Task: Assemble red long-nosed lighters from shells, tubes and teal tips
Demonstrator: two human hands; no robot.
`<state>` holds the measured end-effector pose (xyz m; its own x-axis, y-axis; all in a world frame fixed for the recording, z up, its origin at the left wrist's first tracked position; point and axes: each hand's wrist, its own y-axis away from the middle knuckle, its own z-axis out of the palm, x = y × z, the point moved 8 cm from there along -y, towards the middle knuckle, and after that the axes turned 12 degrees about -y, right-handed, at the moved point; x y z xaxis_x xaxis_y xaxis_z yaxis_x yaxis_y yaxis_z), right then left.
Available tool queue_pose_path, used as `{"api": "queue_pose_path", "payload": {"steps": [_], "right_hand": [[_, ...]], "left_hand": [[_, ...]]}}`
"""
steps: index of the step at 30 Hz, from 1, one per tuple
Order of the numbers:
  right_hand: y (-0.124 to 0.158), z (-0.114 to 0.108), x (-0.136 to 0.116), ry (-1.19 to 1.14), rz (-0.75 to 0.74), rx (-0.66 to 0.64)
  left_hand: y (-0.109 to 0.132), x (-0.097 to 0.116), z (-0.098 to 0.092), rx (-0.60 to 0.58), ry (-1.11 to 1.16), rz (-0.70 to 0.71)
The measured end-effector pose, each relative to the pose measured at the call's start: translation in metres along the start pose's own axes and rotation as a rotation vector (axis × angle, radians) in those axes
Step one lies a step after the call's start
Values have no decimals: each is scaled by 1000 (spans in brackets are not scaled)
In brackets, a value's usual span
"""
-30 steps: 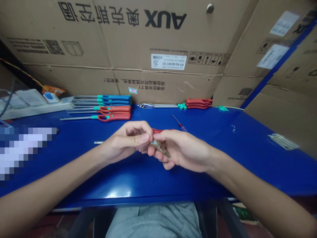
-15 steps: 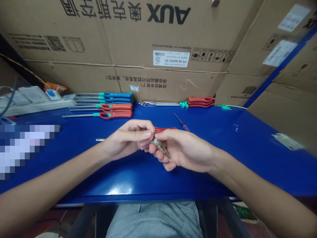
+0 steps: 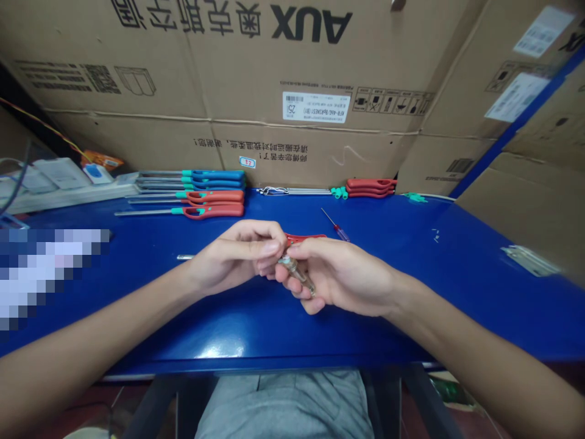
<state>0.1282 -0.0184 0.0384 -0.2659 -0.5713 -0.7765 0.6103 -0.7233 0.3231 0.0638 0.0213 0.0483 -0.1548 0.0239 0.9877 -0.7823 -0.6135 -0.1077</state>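
Observation:
Both hands meet over the middle of the blue table [image 3: 457, 286]. My right hand [image 3: 342, 274] is closed around a small clear cylindrical part [image 3: 298, 273] with a metal tip, held slanted. My left hand [image 3: 240, 256] is closed in a pinch at the upper end of that part. A red plastic handle piece [image 3: 304, 238] shows just behind the fingers, and a thin metal rod [image 3: 185, 257] sticks out to the left of my left hand; whether either is held is hidden.
Long-nosed lighters with blue and red handles [image 3: 205, 195] lie in a row at the back left. Red handle shells [image 3: 370, 187] and metal tubes [image 3: 292, 192] lie at the back centre. A small screwdriver [image 3: 336, 225] lies behind the hands. Cardboard boxes [image 3: 274, 79] wall the back.
Hands hold nearly the same pose; they and the part shifted very slightly as the view moved a little.

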Motion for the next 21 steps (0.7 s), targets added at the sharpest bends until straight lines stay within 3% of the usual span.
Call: {"api": "queue_pose_path", "payload": {"steps": [21], "right_hand": [[1,1,-2,63,-13,14]], "left_hand": [[0,-1,0,-1,-12,-18]]}}
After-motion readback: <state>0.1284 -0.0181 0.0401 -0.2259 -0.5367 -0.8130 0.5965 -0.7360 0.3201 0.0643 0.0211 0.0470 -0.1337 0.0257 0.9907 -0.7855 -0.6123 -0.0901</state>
